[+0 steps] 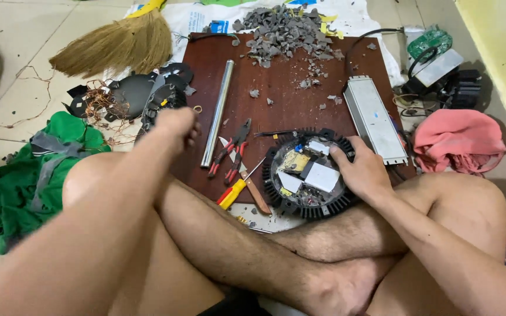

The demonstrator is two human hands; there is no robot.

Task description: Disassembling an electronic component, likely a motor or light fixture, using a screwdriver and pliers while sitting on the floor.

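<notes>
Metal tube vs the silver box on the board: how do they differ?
The metal tube is a thin round rod; the silver box is a wide, flat rectangular case. The tube lies left of centre on the wooden board, near the pliers; the box lies at the right edge, beside the right hand. A black cable seems to run from the box's far end; the tube has none. Both are silvery, lie flat and are untouched.

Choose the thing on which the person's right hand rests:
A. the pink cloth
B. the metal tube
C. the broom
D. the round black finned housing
D: the right hand grips the rim of the round black finned housing, apart from the other three.
</notes>
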